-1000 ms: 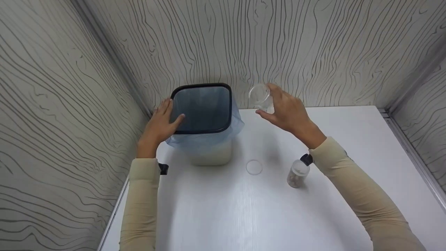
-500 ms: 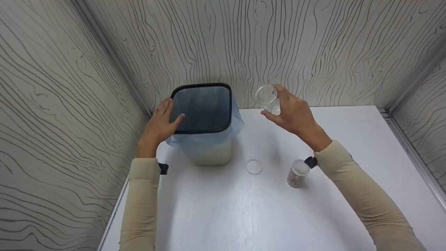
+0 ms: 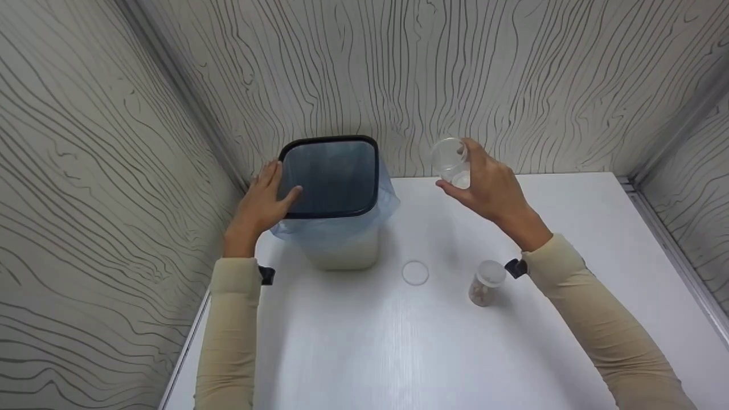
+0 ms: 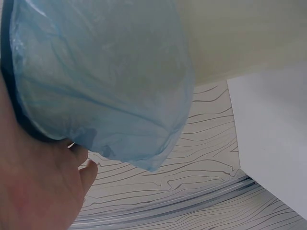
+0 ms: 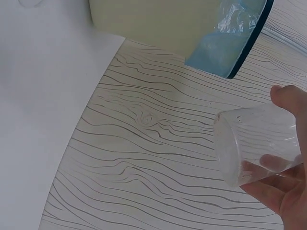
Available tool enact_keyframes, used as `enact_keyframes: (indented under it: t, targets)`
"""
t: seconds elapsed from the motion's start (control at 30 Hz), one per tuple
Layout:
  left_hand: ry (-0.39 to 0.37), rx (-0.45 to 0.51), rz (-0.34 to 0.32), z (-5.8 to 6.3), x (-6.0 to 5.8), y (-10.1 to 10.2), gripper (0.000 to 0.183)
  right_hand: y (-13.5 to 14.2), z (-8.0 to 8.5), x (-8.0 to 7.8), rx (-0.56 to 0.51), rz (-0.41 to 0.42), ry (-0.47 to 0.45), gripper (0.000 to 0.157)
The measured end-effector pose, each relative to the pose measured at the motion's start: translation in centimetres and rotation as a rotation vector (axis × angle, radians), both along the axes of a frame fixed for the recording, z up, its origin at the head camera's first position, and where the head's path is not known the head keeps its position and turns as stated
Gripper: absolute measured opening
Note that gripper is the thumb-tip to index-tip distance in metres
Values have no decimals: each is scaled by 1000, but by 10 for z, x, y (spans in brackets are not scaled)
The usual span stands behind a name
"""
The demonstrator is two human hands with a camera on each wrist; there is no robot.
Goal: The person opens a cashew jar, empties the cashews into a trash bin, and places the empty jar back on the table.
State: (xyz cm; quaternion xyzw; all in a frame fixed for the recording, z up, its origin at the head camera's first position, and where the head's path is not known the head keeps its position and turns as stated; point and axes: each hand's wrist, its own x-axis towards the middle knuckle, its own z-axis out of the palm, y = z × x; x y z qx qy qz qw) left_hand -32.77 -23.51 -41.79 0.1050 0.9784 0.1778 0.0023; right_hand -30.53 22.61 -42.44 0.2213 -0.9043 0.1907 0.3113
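Note:
My left hand (image 3: 263, 199) grips the left rim of a trash bin (image 3: 344, 253), thumb over its inside and fingers outside. A blue bag (image 4: 105, 86) lines the bin and hangs over its dark rim. To the bin's right, my right hand (image 3: 488, 185) holds a clear plastic jar (image 3: 450, 158) above the table's back edge. Thumb and fingers wrap round the jar's side in the right wrist view. It is tilted, and nothing shows inside it. Below, on the table, lies a thin round translucent lid (image 3: 415, 273).
A second clear jar (image 3: 487, 283) with a whitish top and small brownish pieces inside stands on the white table (image 3: 387, 353), near the right wrist. Wood-grain panels (image 3: 353, 68) close in the back and sides, the back one right behind the bin.
My right hand has drawn the clear jar to the right, away from the bin, tilting it more upright. The left hand, bin, lid and second jar have stayed in place.

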Motion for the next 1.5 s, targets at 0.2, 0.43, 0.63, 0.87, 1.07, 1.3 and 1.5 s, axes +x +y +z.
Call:
enact_keyframes:
  t: [0.2, 0.43, 0.63, 0.87, 1.07, 1.3, 1.5]
  targets:
    - [-8, -1, 9, 0, 0, 0, 89, 5, -2, 3, -22, -8, -11, 88]
    - [-1, -3, 5, -1, -1, -1, 88, 10, -4, 4, -29, -28, -5, 89]
    - [5, -3, 10, 0, -1, 0, 88, 15, -5, 5, -47, -34, -5, 87]
    - [-2, 0, 12, 0, -1, 1, 88, 21, -8, 7, -62, -45, 4, 85]
    - [-2, -8, -3, -1, -2, 1, 89, 27, -14, 10, -61, -50, 26, 85]
    - [-2, -7, 7, -1, -1, 1, 88, 35, -17, 13, -88, -79, 14, 88]
    - [4, 0, 16, 0, 0, 2, 88, 40, -20, 16, -128, -93, -8, 86]
